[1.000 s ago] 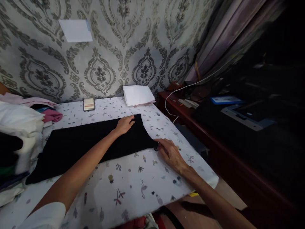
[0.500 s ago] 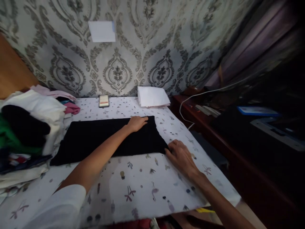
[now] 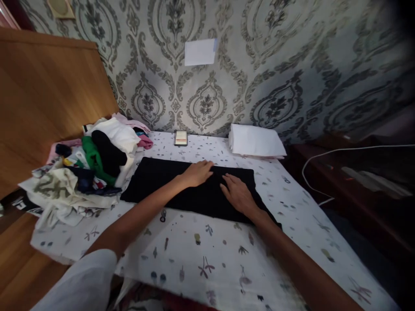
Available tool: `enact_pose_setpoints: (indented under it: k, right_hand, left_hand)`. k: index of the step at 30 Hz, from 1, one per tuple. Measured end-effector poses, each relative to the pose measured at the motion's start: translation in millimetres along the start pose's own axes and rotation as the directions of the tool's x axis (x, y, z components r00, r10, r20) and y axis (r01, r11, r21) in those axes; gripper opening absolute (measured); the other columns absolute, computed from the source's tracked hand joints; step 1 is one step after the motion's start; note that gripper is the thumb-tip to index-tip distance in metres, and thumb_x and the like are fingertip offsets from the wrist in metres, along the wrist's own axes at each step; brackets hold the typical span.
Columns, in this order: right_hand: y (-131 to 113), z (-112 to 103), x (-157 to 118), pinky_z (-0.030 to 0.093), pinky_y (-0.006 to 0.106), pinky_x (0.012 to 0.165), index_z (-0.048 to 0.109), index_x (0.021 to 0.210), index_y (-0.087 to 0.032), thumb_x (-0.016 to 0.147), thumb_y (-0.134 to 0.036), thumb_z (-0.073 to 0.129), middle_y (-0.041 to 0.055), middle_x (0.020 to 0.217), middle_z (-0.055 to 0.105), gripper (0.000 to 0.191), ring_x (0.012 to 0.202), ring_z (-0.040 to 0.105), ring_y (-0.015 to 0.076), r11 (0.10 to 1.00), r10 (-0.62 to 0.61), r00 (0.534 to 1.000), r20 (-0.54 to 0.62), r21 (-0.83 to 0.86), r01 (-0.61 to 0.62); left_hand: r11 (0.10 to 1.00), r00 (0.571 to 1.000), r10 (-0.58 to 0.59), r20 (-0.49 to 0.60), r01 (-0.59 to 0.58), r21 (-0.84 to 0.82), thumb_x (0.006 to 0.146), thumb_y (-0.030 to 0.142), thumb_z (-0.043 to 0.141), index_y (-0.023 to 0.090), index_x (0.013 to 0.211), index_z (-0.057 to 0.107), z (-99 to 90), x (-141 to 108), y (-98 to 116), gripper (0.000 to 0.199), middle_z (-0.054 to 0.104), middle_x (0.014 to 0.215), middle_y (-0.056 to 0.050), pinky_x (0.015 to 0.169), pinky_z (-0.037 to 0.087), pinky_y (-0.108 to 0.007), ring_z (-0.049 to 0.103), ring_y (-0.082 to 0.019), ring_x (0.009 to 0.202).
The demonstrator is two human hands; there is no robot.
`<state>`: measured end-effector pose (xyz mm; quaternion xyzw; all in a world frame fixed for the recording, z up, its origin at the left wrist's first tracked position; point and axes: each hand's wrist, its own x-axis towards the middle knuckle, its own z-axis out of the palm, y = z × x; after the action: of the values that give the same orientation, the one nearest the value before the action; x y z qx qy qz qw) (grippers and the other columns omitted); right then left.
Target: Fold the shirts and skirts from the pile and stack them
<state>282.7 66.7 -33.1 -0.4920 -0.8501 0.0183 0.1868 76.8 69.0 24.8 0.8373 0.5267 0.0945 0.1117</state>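
A black folded garment [image 3: 158,179] lies flat in a long strip across the patterned white sheet [image 3: 181,246]; its exact kind does not show. My left hand [image 3: 197,173] rests on its far middle part, fingers stretched out and pointing right. To the right of it, my right hand [image 3: 238,193] lies on the cloth with fingers spread. Neither hand grips the fabric. The garment's right end sticks out beyond my right hand, partly covered by my forearm.
A heap of mixed clothes [image 3: 106,151] sits at the left beside a wooden panel [image 3: 55,82]. By the wall are a small framed card or device [image 3: 180,138] and a folded white cloth [image 3: 256,140]. A white cable [image 3: 308,185] hangs over dark red furniture at the right.
The view has swung left. My right hand has left the garment's near right corner and moved onto its middle, closer to my left hand, which stays on the cloth.
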Motion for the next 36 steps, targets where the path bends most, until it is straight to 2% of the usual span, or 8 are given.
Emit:
enact_pose_setpoints:
  k: [6, 12, 16, 20, 25, 29, 33, 36]
  right_hand:
    - [21, 29, -10, 0.038, 0.054, 0.112, 0.057, 0.135, -0.014, 0.099, -0.041, 0.035, 0.0176, 0.143, 0.056, 0.05, 0.137, 0.047, 0.0313, 0.998, 0.007, 0.997, -0.074, -0.068, -0.012]
    - [22, 27, -8, 0.039, 0.055, 0.11, 0.058, 0.134, -0.016, 0.098, -0.039, 0.038, 0.0166, 0.142, 0.058, 0.047, 0.136, 0.049, 0.032, 0.999, 0.005, 0.996, -0.09, -0.046, -0.009]
    - [26, 25, -8, 0.041, 0.053, 0.11, 0.062, 0.13, -0.016, 0.097, -0.039, 0.04, 0.0165, 0.139, 0.06, 0.046, 0.135, 0.05, 0.0314, 1.0, 0.009, 0.996, -0.091, -0.003, -0.009]
    - [26, 23, -9, 0.042, 0.053, 0.109, 0.063, 0.127, -0.013, 0.097, -0.04, 0.041, 0.0187, 0.139, 0.06, 0.047, 0.134, 0.051, 0.0324, 1.0, 0.017, 0.997, -0.079, 0.004, -0.016]
    - [24, 22, -8, 0.043, 0.054, 0.108, 0.064, 0.127, -0.015, 0.096, -0.039, 0.042, 0.0174, 0.138, 0.06, 0.045, 0.134, 0.051, 0.0327, 1.0, 0.021, 0.996, -0.086, 0.017, -0.02]
    - [25, 22, -8, 0.043, 0.053, 0.108, 0.064, 0.126, -0.017, 0.096, -0.039, 0.043, 0.0162, 0.137, 0.061, 0.044, 0.134, 0.051, 0.0321, 0.999, 0.022, 0.996, -0.09, 0.032, -0.019]
    - [26, 22, -8, 0.042, 0.054, 0.109, 0.064, 0.126, -0.016, 0.096, -0.039, 0.042, 0.0166, 0.138, 0.06, 0.044, 0.134, 0.051, 0.0318, 0.999, 0.019, 0.995, -0.093, 0.037, -0.016]
    - [25, 21, -7, 0.041, 0.051, 0.11, 0.064, 0.126, -0.013, 0.096, -0.039, 0.042, 0.0184, 0.138, 0.06, 0.046, 0.134, 0.051, 0.0313, 0.999, 0.014, 0.996, -0.084, 0.039, -0.011]
  left_hand:
    - [0.977, 0.978, -0.195, -0.078, 0.2, 0.075, 0.1, 0.043, 0.038, 0.019, 0.145, 0.038, -6.4, -132, -92, 0.051, 0.038, 0.158, -0.015, 0.121, 0.02, -0.052, 0.028, -0.026, 0.15]
    - [0.932, 0.907, -0.32, -0.274, 0.353, 0.08, 0.097, 0.033, 0.041, 0.018, 0.126, 0.054, -12.1, -202, -126, 0.036, 0.05, 0.147, -0.015, 0.113, 0.039, -0.042, 0.048, -0.026, 0.137]
    - [0.793, 0.804, -0.488, -0.339, 0.571, 0.212, 0.094, 0.037, 0.047, 0.018, 0.114, 0.058, -18.7, -225, -90, 0.029, 0.064, 0.122, -0.016, 0.092, 0.052, -0.042, 0.063, -0.032, 0.115]
    - [0.615, 0.674, -0.708, -0.212, 0.735, 0.284, 0.095, 0.041, 0.045, 0.018, 0.103, 0.06, -22.7, -239, -66, 0.029, 0.072, 0.088, -0.013, 0.072, 0.051, -0.039, 0.071, -0.033, 0.085]
    - [0.67, 0.712, -0.672, -0.204, 0.701, 0.243, 0.09, 0.022, 0.04, 0.017, 0.093, 0.062, -28.5, -240, -72, 0.023, 0.073, 0.089, -0.015, 0.073, 0.049, -0.037, 0.071, -0.031, 0.086]
    - [0.746, 0.684, -0.66, -0.311, 0.647, -0.16, 0.085, 0.027, 0.044, 0.019, 0.085, 0.061, -34.2, -240, -88, 0.019, 0.068, 0.077, -0.007, 0.073, 0.051, -0.035, 0.068, -0.026, 0.078]
    - [0.589, 0.566, -0.765, -0.306, 0.426, -0.687, 0.074, 0.043, 0.057, 0.019, 0.085, 0.058, -29.1, -242, -107, 0.026, 0.062, 0.07, 0.001, 0.065, 0.054, -0.03, 0.064, -0.019, 0.067]
    - [0.558, 0.521, -0.803, -0.29, 0.486, -0.672, 0.077, 0.043, 0.053, 0.019, 0.096, 0.059, -22.7, -243, -111, 0.031, 0.061, 0.069, 0.002, 0.06, 0.051, -0.029, 0.06, -0.018, 0.061]
